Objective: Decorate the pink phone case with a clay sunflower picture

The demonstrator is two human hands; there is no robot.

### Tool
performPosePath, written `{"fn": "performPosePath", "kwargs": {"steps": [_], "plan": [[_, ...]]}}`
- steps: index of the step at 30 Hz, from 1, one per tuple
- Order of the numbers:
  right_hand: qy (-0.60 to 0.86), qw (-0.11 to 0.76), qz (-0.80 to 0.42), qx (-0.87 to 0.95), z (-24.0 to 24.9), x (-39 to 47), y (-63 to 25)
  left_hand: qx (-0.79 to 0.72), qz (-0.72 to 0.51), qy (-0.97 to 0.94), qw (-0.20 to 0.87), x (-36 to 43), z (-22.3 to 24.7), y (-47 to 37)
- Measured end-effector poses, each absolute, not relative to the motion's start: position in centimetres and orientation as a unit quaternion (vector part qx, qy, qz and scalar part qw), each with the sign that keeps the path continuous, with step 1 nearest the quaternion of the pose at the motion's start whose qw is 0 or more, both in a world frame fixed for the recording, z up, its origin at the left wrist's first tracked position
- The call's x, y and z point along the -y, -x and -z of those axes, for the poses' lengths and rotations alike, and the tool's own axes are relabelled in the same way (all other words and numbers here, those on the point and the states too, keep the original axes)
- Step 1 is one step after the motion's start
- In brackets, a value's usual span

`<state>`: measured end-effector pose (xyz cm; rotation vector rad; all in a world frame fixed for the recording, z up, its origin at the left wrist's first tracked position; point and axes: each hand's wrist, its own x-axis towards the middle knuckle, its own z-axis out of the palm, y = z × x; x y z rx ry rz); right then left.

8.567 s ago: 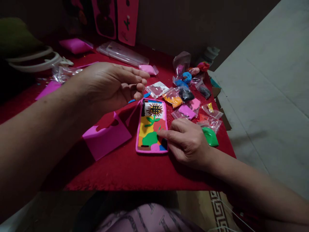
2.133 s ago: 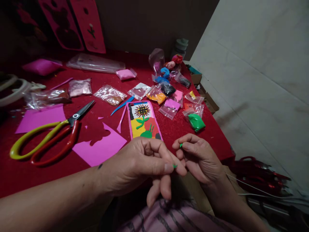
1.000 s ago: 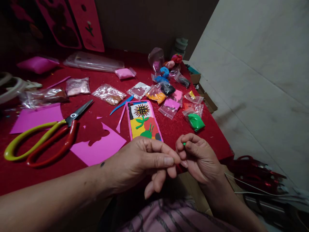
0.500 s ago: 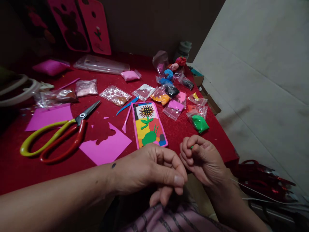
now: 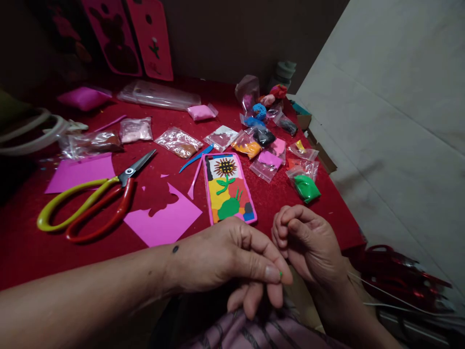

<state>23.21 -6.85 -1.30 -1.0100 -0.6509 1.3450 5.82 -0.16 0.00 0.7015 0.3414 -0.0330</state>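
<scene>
My left hand (image 5: 240, 266) pinches a tiny bit of green clay (image 5: 281, 274) between thumb and forefinger, close to my right hand (image 5: 308, 237). The right fingers are curled with the thumb against the forefinger; anything between them is hidden. Just beyond both hands lies a phone case (image 5: 229, 189) with a pink clay rim, colored clay patches, a sunflower and a green shape. A bag of green clay (image 5: 307, 188) rests on the table behind my right hand.
Scissors (image 5: 123, 182) with yellow and red handles lie left, beside cut pink paper (image 5: 167, 220). Near the case are a blue modeling tool (image 5: 196, 158) and a pink one (image 5: 196, 179). Several clay bags (image 5: 247, 145) spread behind. The red-covered table (image 5: 345, 223) ends at right.
The green bit that showed at my right fingertips is no longer visible there; green now shows in my left pinch. The view has shifted slightly.
</scene>
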Motion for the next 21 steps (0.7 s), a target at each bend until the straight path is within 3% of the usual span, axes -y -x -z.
{"fn": "performPosePath", "kwargs": {"steps": [21], "plan": [[0.439, 0.614, -0.607, 0.249, 1.13, 6.88, -23.14, -0.148, 0.024, -0.338, 0.929, 0.25, 0.1, -5.81]]}}
